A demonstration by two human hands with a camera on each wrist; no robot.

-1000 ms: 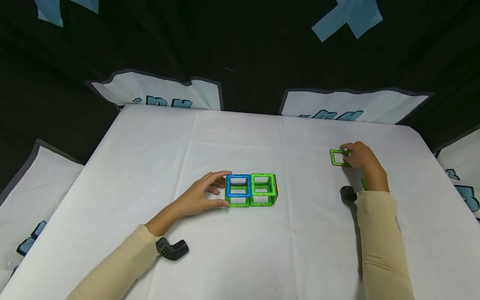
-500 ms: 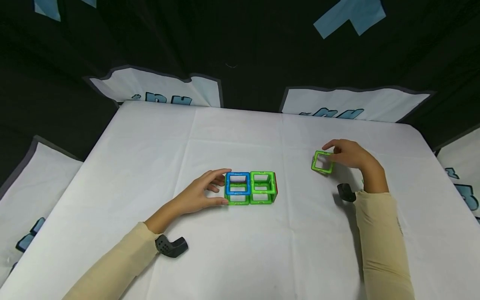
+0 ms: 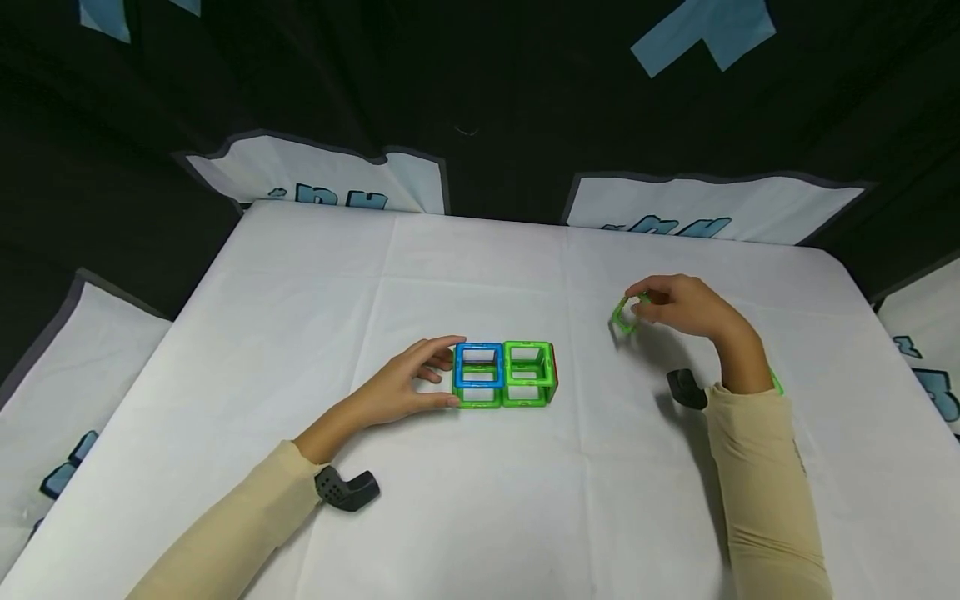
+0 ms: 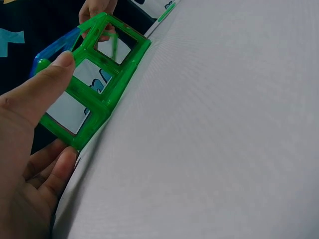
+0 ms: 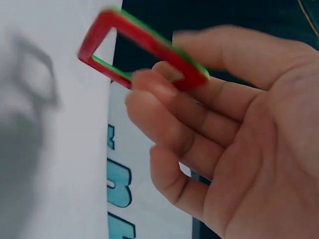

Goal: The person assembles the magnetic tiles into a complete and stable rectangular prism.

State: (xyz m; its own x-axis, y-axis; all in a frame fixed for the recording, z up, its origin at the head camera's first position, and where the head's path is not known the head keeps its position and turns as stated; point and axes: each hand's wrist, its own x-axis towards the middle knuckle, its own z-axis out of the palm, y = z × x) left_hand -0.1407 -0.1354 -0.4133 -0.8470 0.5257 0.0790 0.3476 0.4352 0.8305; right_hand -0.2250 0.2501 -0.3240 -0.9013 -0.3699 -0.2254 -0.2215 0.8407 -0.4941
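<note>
Green square tile (image 3: 624,314) hung above the tablecloth (image 3: 300,283) at about three o'clock from the two-cube frame structure (image 3: 504,375), pinched at one edge between the thumb and fingertips of the right hand (image 3: 686,308). In the right wrist view the tile (image 5: 144,47) showed a red face backed with green, so it may have been two tiles stuck together. The left hand (image 3: 401,385) held the structure's nine o'clock end, thumb pressed on the near green frame (image 4: 94,89) and fingers curled at the far side. With so slight a pinch, the tile could twist or drop. Brought in askew, it could probably snap on crooked or knock the open cubes over, since only one end was steadied.
</note>
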